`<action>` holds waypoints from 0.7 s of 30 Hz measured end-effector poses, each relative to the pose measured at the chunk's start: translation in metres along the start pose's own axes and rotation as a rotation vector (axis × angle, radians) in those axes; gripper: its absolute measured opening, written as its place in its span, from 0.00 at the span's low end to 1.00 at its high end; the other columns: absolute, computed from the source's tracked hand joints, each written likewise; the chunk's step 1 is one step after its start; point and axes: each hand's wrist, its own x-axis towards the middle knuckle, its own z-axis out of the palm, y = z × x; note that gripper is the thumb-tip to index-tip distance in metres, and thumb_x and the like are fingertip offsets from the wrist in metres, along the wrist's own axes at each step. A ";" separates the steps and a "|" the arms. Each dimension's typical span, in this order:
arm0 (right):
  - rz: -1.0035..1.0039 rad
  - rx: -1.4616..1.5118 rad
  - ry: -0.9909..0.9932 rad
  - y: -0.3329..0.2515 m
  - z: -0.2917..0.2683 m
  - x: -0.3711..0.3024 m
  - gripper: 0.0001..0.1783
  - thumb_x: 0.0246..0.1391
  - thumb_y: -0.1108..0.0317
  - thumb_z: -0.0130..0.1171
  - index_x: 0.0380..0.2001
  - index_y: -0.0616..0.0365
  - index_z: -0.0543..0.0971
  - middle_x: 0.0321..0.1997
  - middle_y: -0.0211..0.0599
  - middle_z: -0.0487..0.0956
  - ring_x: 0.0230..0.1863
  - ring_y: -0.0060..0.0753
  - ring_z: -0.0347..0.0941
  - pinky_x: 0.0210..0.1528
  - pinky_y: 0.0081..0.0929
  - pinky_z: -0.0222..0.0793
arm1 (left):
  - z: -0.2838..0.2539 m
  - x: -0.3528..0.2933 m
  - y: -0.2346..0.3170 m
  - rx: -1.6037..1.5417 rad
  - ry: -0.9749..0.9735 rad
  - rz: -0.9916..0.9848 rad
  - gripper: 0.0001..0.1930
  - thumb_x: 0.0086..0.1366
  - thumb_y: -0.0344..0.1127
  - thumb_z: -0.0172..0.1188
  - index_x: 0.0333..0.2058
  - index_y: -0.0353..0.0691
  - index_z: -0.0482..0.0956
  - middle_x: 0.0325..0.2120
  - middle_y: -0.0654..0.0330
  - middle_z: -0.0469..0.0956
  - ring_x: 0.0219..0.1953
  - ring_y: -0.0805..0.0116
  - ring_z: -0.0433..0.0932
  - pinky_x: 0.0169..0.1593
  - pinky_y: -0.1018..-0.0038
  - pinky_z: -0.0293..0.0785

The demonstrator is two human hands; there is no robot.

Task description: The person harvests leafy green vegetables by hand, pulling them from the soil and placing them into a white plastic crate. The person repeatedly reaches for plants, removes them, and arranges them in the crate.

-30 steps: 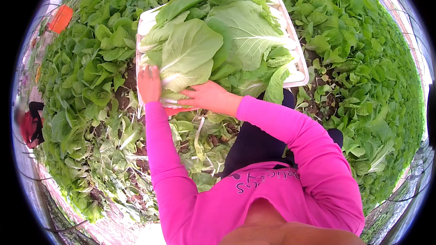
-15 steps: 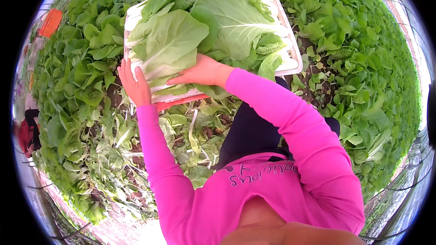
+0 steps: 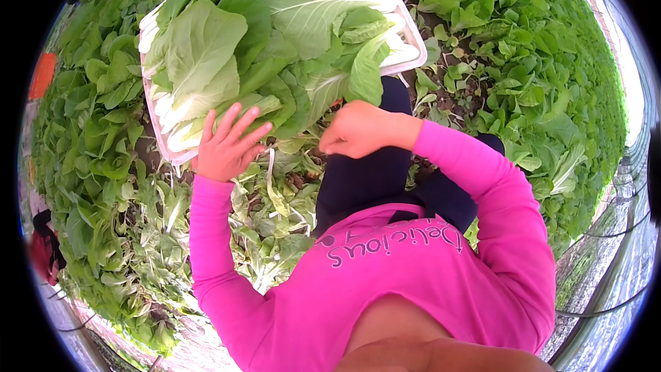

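A pale crate [image 3: 403, 62] is heaped with leafy greens [image 3: 296, 10], their broad green leaves overlapping in the middle and white stalks lined along the sides. At the crate's near left corner, my left hand [image 3: 231, 146] is open, fingers spread against the edge of the leaves. My right hand [image 3: 358, 129] is closed just in front of the crate's near side, below a drooping leaf [image 3: 367, 74]. Its fingers are curled in, and whatever they hold, if anything, is hidden. Leaves cover much of the crate's near edge between my hands.
Dense rows of growing greens [image 3: 558, 96] stand on both sides. Trimmed, wilted leaves [image 3: 165, 234] litter the soil at near left. My dark-trousered leg [image 3: 361, 182] is bent close to the crate. An orange container [image 3: 42, 76] and a red and black item [image 3: 45, 248] lie at far left.
My right hand has come off the leaves, moved right and nearer, and curled closed. My left hand has shifted slightly, fingers now spread. In the picture, the crate sits further left and higher.
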 end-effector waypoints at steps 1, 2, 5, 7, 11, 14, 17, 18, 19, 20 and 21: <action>0.054 -0.038 -0.050 0.012 0.002 0.006 0.08 0.49 0.63 0.55 0.31 0.49 0.81 0.22 0.36 0.77 0.25 0.42 0.73 0.29 0.37 0.67 | 0.007 0.009 -0.006 0.004 -0.051 0.038 0.24 0.56 0.54 0.55 0.53 0.68 0.69 0.59 0.72 0.62 0.62 0.65 0.58 0.64 0.56 0.47; 0.122 0.007 -0.025 0.021 0.000 0.018 0.08 0.50 0.62 0.55 0.31 0.49 0.81 0.22 0.36 0.77 0.26 0.42 0.73 0.29 0.36 0.66 | 0.013 0.020 -0.013 0.028 -0.053 0.036 0.24 0.55 0.55 0.54 0.52 0.68 0.70 0.59 0.73 0.62 0.63 0.66 0.56 0.64 0.57 0.47; 0.331 0.027 0.045 0.025 -0.010 0.058 0.09 0.48 0.59 0.54 0.27 0.48 0.81 0.21 0.38 0.77 0.27 0.45 0.73 0.30 0.38 0.67 | 0.026 0.047 -0.040 0.064 -0.058 0.057 0.22 0.55 0.55 0.53 0.51 0.68 0.71 0.59 0.75 0.62 0.63 0.66 0.56 0.64 0.58 0.47; 0.388 0.033 0.055 0.024 -0.012 0.067 0.10 0.47 0.59 0.55 0.28 0.48 0.82 0.23 0.37 0.78 0.28 0.44 0.74 0.32 0.35 0.69 | 0.033 0.056 -0.051 0.084 -0.080 0.046 0.22 0.55 0.55 0.53 0.50 0.67 0.72 0.58 0.77 0.62 0.63 0.67 0.56 0.64 0.58 0.48; 0.379 0.220 0.168 0.029 -0.011 0.071 0.09 0.49 0.61 0.54 0.25 0.53 0.80 0.19 0.38 0.75 0.23 0.42 0.71 0.28 0.36 0.65 | 0.040 0.058 -0.052 0.084 -0.087 0.013 0.20 0.56 0.54 0.53 0.48 0.66 0.74 0.58 0.78 0.62 0.63 0.69 0.56 0.64 0.60 0.49; 0.382 0.213 0.204 0.029 -0.026 0.086 0.09 0.48 0.63 0.54 0.22 0.53 0.79 0.18 0.39 0.75 0.24 0.42 0.71 0.28 0.36 0.65 | 0.041 0.059 -0.057 0.091 -0.068 -0.006 0.19 0.56 0.53 0.54 0.48 0.65 0.74 0.58 0.78 0.63 0.62 0.69 0.56 0.64 0.61 0.49; 0.393 0.183 0.267 0.038 -0.016 0.092 0.09 0.48 0.63 0.54 0.21 0.54 0.79 0.20 0.39 0.75 0.24 0.43 0.71 0.28 0.36 0.65 | 0.043 0.060 -0.060 0.104 -0.081 -0.017 0.19 0.56 0.52 0.54 0.48 0.64 0.75 0.57 0.79 0.63 0.62 0.70 0.57 0.64 0.61 0.49; 0.388 0.153 0.286 0.039 -0.009 0.094 0.09 0.47 0.63 0.54 0.22 0.54 0.78 0.20 0.39 0.76 0.25 0.44 0.72 0.28 0.37 0.66 | 0.047 0.060 -0.062 0.128 -0.088 -0.022 0.19 0.57 0.51 0.54 0.48 0.64 0.75 0.58 0.79 0.62 0.62 0.70 0.56 0.64 0.61 0.50; 0.392 0.118 0.313 0.044 0.000 0.094 0.08 0.47 0.63 0.54 0.22 0.53 0.78 0.21 0.39 0.76 0.26 0.44 0.72 0.29 0.38 0.66 | 0.050 0.062 -0.058 0.147 -0.139 -0.050 0.19 0.57 0.51 0.54 0.48 0.64 0.74 0.58 0.79 0.62 0.63 0.71 0.56 0.63 0.62 0.51; 0.389 0.080 0.345 0.047 0.004 0.093 0.08 0.47 0.64 0.54 0.22 0.53 0.78 0.22 0.40 0.76 0.27 0.45 0.73 0.29 0.38 0.67 | 0.052 0.065 -0.055 0.174 -0.187 -0.078 0.19 0.57 0.51 0.54 0.48 0.64 0.74 0.58 0.79 0.61 0.63 0.71 0.55 0.63 0.62 0.51; 0.367 0.040 0.347 0.049 0.009 0.092 0.08 0.47 0.63 0.53 0.25 0.54 0.79 0.23 0.40 0.77 0.29 0.46 0.74 0.31 0.40 0.68 | 0.053 0.068 -0.051 0.202 -0.234 -0.105 0.18 0.58 0.51 0.54 0.48 0.64 0.74 0.59 0.79 0.61 0.63 0.71 0.55 0.63 0.62 0.51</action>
